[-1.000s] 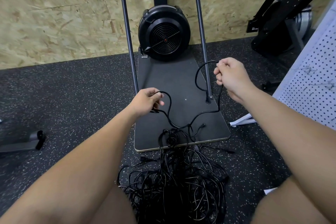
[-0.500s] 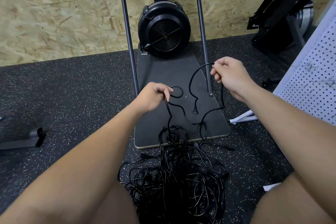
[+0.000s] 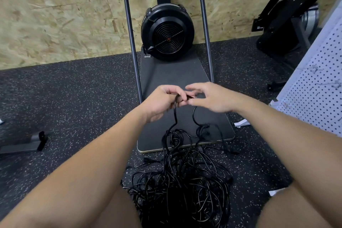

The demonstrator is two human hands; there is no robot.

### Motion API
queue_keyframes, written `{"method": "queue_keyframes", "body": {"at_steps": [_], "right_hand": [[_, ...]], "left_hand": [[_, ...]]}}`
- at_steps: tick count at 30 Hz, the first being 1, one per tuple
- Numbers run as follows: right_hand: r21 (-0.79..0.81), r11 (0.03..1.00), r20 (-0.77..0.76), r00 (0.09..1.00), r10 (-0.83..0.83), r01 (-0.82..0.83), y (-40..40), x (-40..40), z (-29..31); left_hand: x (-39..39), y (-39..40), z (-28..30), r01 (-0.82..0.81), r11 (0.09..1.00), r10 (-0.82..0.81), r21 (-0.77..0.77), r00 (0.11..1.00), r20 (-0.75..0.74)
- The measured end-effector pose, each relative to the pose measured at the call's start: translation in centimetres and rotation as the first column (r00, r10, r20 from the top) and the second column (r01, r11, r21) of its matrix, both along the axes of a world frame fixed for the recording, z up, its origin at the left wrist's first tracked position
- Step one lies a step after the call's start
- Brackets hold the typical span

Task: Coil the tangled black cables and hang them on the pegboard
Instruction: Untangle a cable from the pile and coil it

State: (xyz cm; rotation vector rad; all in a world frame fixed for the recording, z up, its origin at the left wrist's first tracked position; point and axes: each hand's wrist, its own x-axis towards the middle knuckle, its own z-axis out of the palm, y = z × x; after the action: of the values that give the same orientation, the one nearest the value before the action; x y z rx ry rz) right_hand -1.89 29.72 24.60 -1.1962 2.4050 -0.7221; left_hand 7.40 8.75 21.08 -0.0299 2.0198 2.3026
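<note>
Gripping: left hand (image 3: 162, 102) curls round a cable (image 3: 174, 114) at centre frame
Right hand (image 3: 211, 98): fingers bent, pinching the same cable (blurred)
Pile (image 3: 181, 177): lower centre

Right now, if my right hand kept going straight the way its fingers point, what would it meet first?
Your right hand points leftward, so it would meet the left hand first, at the fingers gripping the black cable. They look nearly touching already, though depth is hard to judge.
</note>
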Motion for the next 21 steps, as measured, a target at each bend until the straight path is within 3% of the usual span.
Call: {"method": "queue_keyframes", "body": {"at_steps": [2,5,8,11,13,18,21], "right_hand": [[0.059,0.998,-0.026,0.999,0.024,-0.023,-0.2,0.2,-0.4],[0.095,0.992,-0.05,0.995,-0.082,0.086,0.2,-0.4,-0.4],[-0.032,0.975,0.077,0.974,-0.215,0.218,0.7,-1.2,-0.3],[-0.173,0.926,0.259,0.923,-0.285,0.335,1.1,-1.7,-0.1],[-0.211,0.914,0.312,0.91,-0.272,0.345,1.5,-1.9,0.1],[-0.22,0.928,0.281,0.931,-0.234,0.3,2.2,-2.1,-0.4],[-0.052,0.987,0.117,0.983,-0.144,0.151,2.3,-2.0,-0.9]], "left_hand": [[-0.2,0.1,-0.1,-0.001,1.0,0.001,0.013,1.0,0.025],[-0.3,-0.1,-0.2,-0.083,0.996,0.078,0.037,0.989,0.122],[0.3,0.5,0.0,0.019,0.997,-0.037,0.078,0.97,0.24],[0.7,1.1,-0.6,0.187,0.974,-0.156,-0.126,0.963,0.22],[0.7,1.0,-1.4,0.174,0.945,-0.134,-0.276,0.978,0.157],[0.4,-1.5,-3.0,0.092,0.814,-0.048,-0.574,0.995,0.091],[0.4,-2.0,-3.0,0.048,0.766,-0.011,-0.641,0.998,0.062]]}}
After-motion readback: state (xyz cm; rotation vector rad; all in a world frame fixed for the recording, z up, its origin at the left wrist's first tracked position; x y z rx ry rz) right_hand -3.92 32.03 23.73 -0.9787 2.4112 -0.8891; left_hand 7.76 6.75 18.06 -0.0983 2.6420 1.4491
